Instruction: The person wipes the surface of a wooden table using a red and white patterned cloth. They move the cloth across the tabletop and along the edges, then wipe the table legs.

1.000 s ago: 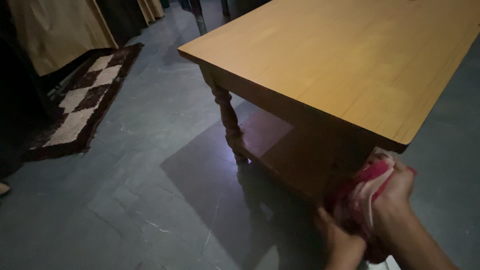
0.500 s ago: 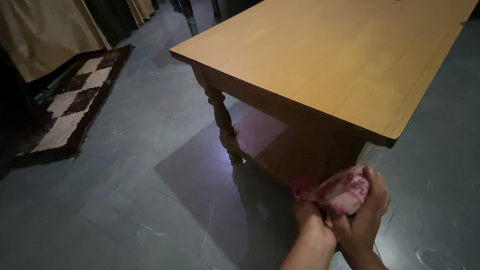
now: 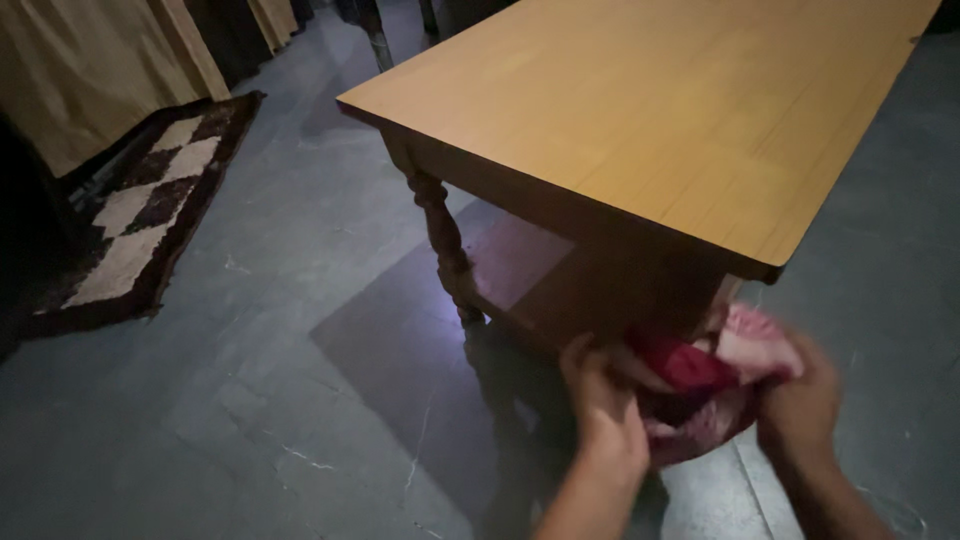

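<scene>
A red and white cloth is bunched between both my hands, just below the near right corner of a wooden table. My left hand grips the cloth's left side. My right hand grips its right side. The cloth sits against the table's near right leg, which it mostly hides. The hands are blurred by motion.
A turned wooden table leg stands at the near left corner, with a lower shelf behind it. A dark and cream checked rug lies on the grey stone floor at left, beside beige curtains.
The cloth dropped from under the table corner, then rose again. My hands have spread apart, the left to the cloth's left side and the right to its right, stretching it wider.
</scene>
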